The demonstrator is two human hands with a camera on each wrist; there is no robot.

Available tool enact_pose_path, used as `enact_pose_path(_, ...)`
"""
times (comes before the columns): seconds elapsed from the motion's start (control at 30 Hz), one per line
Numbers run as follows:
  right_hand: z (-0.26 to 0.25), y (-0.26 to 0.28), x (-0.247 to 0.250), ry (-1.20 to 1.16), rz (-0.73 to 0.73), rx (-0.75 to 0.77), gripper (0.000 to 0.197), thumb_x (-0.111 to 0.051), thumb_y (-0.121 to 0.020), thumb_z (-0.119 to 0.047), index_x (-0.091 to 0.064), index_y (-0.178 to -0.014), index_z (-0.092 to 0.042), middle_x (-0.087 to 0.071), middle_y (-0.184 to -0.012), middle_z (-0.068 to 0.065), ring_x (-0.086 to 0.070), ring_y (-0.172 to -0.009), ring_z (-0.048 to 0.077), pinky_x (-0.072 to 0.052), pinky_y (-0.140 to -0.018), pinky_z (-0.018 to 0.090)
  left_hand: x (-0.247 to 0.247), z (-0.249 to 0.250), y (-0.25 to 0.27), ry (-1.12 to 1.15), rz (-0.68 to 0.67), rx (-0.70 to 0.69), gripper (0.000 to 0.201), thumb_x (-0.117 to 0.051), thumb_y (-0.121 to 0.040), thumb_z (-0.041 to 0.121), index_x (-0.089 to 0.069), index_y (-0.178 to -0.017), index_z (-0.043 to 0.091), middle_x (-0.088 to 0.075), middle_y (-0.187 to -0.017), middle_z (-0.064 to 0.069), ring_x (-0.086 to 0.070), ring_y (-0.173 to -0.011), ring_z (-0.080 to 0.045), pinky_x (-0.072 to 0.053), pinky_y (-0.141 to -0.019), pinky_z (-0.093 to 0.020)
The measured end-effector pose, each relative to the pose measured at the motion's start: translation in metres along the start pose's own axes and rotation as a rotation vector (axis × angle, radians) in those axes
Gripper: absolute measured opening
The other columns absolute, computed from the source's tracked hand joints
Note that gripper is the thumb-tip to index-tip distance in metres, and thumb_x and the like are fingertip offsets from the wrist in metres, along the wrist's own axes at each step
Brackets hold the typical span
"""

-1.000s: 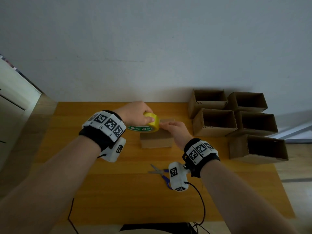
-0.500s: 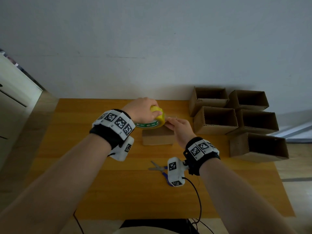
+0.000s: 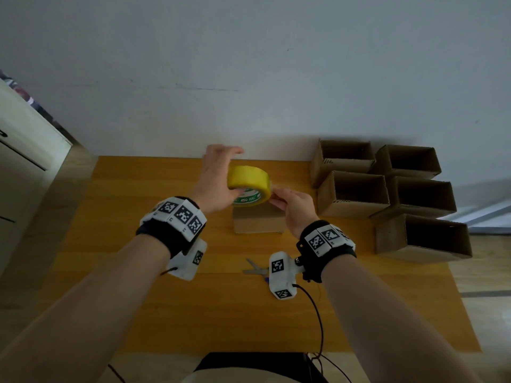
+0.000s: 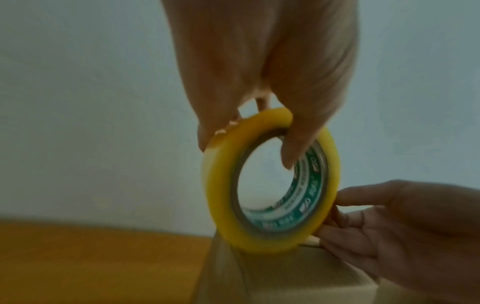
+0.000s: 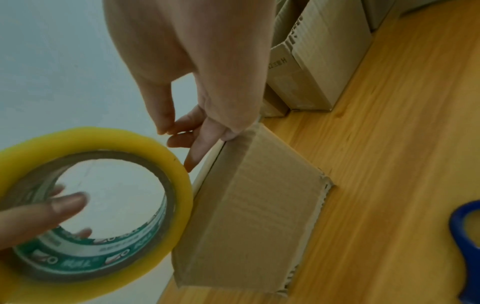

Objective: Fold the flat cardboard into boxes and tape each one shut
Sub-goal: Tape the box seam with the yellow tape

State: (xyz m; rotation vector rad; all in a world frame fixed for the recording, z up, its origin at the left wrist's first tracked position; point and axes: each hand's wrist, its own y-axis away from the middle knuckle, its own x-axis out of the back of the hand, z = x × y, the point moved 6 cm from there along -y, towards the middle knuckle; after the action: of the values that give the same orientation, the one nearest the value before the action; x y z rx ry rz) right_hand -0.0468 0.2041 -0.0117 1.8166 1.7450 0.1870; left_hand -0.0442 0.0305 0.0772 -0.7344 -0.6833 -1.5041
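Holding a yellow tape roll (image 3: 248, 185) on edge, left hand (image 3: 218, 183) with thumb hooked through the core and fingers (image 4: 207, 135) over the rim. Directly below, a closed cardboard box (image 3: 258, 221) on the tabletop (image 3: 138, 299). Just right of the roll, right hand (image 3: 294, 208) with loosely straightened fingers (image 5: 192, 148) at the box's top edge, seemingly pressing the tape end down. Nearer than the right hand, scissors (image 3: 255, 270). Farther right, five open boxes (image 3: 356, 194) awaiting closing. Taping barely begun; sealing, cutting and the rest remaining.
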Motion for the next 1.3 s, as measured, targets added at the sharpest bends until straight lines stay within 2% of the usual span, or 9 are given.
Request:
enact_pose_path(0.1, 0.000, 0.000, 0.000, 0.024, -0.009, 0.007, 0.018, -0.061, -0.089, -0.008, -0.064, -0.099, 0.007, -0.067, -0.091, 0.012, -0.064, -0.092, 0.022, -0.052, -0.091, 0.030, -0.002, -0.027, 0.013, 0.231, 0.230, 0.187, 0.051, -0.068, -0.082, 0.009, -0.044, -0.128, 0.008, -0.049, -0.125, -0.008, -0.049, -0.114, -0.020, -0.043, -0.097, -0.029)
enact_pose_path(0.27, 0.001, 0.000, 0.004, 0.062, -0.005, 0.027, 0.015, -0.064, -0.087, -0.008, -0.065, -0.094, 0.005, -0.069, -0.089, 0.011, -0.066, -0.088, 0.020, -0.053, -0.086, 0.027, -0.037, -0.050, 0.025, 0.296, 0.152, 0.478, 0.027, -0.064, -0.087, 0.028, -0.060, -0.091, 0.001, -0.065, -0.089, -0.020, -0.062, -0.081, -0.034, -0.047, -0.060, -0.033)
enact_pose_path(0.37, 0.003, -0.001, 0.004, 0.095, -0.016, 0.048, 0.009, -0.064, -0.088, -0.008, -0.065, -0.088, 0.000, -0.069, -0.091, 0.013, -0.066, -0.091, 0.022, -0.052, -0.087, 0.028, -0.049, -0.054, 0.030, 0.433, 0.159, 0.570, 0.034, -0.059, -0.090, 0.034, -0.058, -0.071, 0.006, -0.067, -0.081, -0.024, -0.066, -0.080, -0.039, -0.056, -0.070, -0.049)
enact_pose_path(0.53, 0.002, -0.003, 0.008, 0.076, -0.004, 0.053, 0.013, -0.055, -0.094, -0.008, -0.065, -0.086, -0.003, -0.068, -0.090, 0.012, -0.064, -0.098, 0.024, -0.047, -0.096, 0.031, -0.051, -0.059, 0.034, 0.655, 0.294, 0.705, 0.032, -0.050, -0.095, 0.031, -0.051, -0.113, 0.004, -0.062, -0.107, -0.016, -0.066, -0.086, -0.034, -0.059, -0.057, -0.037)
enact_pose_path(0.73, 0.005, -0.003, 0.010, -0.026, 0.056, 0.054, 0.011, -0.056, -0.093, -0.006, -0.059, -0.082, -0.005, -0.065, -0.084, 0.011, -0.064, -0.090, 0.023, -0.050, -0.095, 0.033, -0.041, -0.045, 0.031, 0.527, 0.390, 0.620, 0.031, -0.046, -0.097, 0.028, -0.043, -0.118, 0.004, -0.055, -0.098, -0.011, -0.058, -0.080, -0.030, -0.047, -0.062, -0.040)
enact_pose_path(0.9, 0.004, -0.003, 0.013, -0.076, 0.073, 0.029, 0.006, -0.059, -0.091, -0.005, -0.055, -0.086, -0.005, -0.065, -0.088, 0.011, -0.065, -0.090, 0.022, -0.052, -0.094, 0.034, -0.050, -0.039, 0.025, 0.783, 0.369, 0.611, 0.025, -0.047, -0.098, 0.022, -0.049, -0.114, 0.003, -0.057, -0.115, -0.011, -0.065, -0.084, -0.023, -0.058, -0.067, -0.028)
enact_pose_path(1.03, 0.001, -0.001, 0.015, -0.196, 0.040, 0.001, 0.006, -0.060, -0.089, -0.001, -0.059, -0.090, 0.005, -0.065, -0.090, 0.017, -0.066, -0.086, 0.022, -0.055, -0.087, 0.028, -0.061, -0.031, 0.029, 0.984, 0.318, 0.673, 0.017, -0.046, -0.098, 0.018, -0.048, -0.113, 0.009, -0.052, -0.113, -0.010, -0.061, -0.092, -0.027, -0.054, -0.083, -0.037)
enact_pose_path(1.2, 0.006, -0.002, 0.025, -0.385, 0.010, -0.033, 0.047, -0.064, -0.081, 0.009, -0.046, -0.125, 0.009, -0.065, -0.095, 0.023, -0.069, -0.083, 0.027, -0.057, -0.086, 0.033, -0.064, -0.033, 0.027, 1.031, 0.283, 0.699, 0.019, -0.045, -0.098, 0.016, -0.046, -0.116, 0.009, -0.050, -0.115, -0.010, -0.061, -0.096, -0.028, -0.052, -0.085, -0.038)
enact_pose_path(1.3, 0.004, 0.001, 0.025, -0.290, -0.046, -0.078, 0.025, -0.060, -0.088, 0.001, -0.058, -0.108, 0.015, -0.069, -0.095, 0.021, -0.068, -0.088, 0.026, -0.057, -0.082, 0.029, -0.065, -0.035, 0.026, 1.020, 0.263, 0.686, 0.028, -0.047, -0.098, 0.016, -0.045, -0.124, 0.008, -0.051, -0.117, -0.009, -0.062, -0.095, -0.027, -0.053, -0.084, -0.037)
